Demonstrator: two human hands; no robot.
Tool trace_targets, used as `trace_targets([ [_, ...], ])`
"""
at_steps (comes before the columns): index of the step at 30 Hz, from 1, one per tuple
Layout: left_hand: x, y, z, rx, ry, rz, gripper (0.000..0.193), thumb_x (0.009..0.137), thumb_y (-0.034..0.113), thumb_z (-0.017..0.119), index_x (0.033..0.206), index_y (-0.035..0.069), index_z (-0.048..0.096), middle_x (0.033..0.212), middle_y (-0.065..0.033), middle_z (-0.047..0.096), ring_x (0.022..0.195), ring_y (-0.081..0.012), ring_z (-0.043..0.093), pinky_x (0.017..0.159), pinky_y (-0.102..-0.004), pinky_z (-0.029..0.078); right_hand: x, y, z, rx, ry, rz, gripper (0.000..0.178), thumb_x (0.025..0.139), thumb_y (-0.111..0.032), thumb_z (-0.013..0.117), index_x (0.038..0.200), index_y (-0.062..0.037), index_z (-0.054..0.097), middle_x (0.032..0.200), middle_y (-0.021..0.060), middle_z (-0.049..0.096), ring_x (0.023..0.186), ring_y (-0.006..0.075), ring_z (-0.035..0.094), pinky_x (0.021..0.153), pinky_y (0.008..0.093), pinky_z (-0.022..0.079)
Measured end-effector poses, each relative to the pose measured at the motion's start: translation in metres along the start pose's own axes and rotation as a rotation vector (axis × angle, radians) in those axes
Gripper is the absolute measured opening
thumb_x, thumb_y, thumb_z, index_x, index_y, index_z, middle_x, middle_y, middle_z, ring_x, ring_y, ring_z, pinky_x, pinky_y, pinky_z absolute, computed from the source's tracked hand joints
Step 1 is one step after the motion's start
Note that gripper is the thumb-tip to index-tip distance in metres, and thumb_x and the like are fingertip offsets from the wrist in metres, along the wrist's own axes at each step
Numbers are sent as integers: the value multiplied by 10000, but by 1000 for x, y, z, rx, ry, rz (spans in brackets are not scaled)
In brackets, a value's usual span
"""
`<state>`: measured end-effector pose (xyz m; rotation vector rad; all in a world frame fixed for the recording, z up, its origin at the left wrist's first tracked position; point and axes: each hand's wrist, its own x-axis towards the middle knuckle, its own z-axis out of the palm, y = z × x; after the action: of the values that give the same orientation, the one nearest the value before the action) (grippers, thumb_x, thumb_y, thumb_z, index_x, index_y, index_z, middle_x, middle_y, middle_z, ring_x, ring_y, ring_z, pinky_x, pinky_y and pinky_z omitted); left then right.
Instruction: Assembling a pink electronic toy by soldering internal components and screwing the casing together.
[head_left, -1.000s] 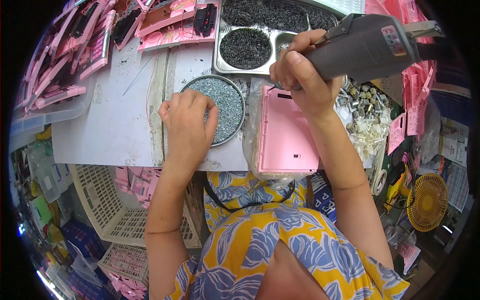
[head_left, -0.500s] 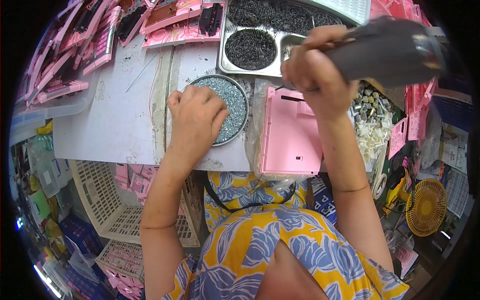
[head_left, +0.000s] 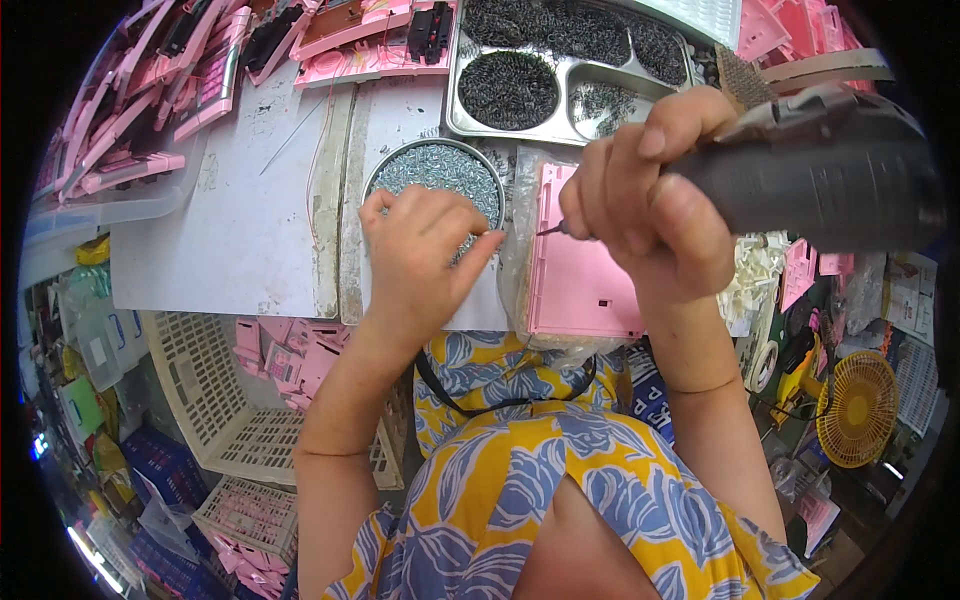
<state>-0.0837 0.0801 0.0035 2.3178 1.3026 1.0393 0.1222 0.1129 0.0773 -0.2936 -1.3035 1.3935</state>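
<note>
My right hand (head_left: 660,190) is wrapped round a dark electric screwdriver (head_left: 820,180), held tilted so that its thin bit (head_left: 551,230) points left above a flat pink plastic casing (head_left: 585,275). That casing lies at the table's near edge on clear plastic wrap. My left hand (head_left: 420,255) is over the near side of a round metal tin (head_left: 440,160) full of small silvery screws. Its fingers are bent, with the thumb and forefinger close together at the tin's right rim. Whatever lies between those fingertips is too small or hidden to make out.
A metal compartment tray (head_left: 560,125) with black screws or springs stands behind the casing. Pink casings with electronics (head_left: 210,85) pile up at the far left. White plastic parts (head_left: 757,265) lie at the right. A plastic crate (head_left: 215,400) and a yellow fan (head_left: 857,410) stand lower down.
My left hand has drawn back from the middle of the tin toward its near right rim. The right hand has lowered the screwdriver toward me, so its bit now shows over the casing.
</note>
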Motion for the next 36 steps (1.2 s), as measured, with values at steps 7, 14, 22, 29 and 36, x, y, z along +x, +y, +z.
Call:
trace_targets([
  [7,-9,22,4,-269,42,-80,101,810,116,795,892,132,738,862,12,738,728,-177,608,875,-377,326,1,-14,33,42,51,40,323,953,-325,705,1098,-131,489,589,-32,428,498,105,416,526,301,435],
  [14,-6,31,-4,-369,-39,-176,87,809,104,793,869,131,737,834,8,727,726,-173,611,870,-376,328,-6,-3,25,43,-12,22,331,955,-306,717,1082,-121,474,593,-23,447,491,106,437,514,304,437],
  [22,4,28,-3,-157,-56,-88,175,772,174,808,914,148,709,946,11,656,916,-196,592,951,-437,317,-18,7,9,-8,36,2,292,954,-230,690,1068,-104,452,591,-10,450,477,117,436,508,316,432],
  [29,-7,-21,4,262,-159,-68,124,836,216,752,916,133,706,980,-19,620,1018,-237,559,983,-486,310,-21,18,-4,-134,37,18,238,954,-157,660,1053,-77,459,581,15,451,476,118,428,491,318,406],
  [36,-4,-32,10,296,-75,-167,142,861,235,738,832,125,653,939,-16,611,959,-236,560,912,-453,328,-27,34,-5,-223,22,88,213,929,-72,672,928,-60,459,631,59,530,512,123,467,512,318,440],
])
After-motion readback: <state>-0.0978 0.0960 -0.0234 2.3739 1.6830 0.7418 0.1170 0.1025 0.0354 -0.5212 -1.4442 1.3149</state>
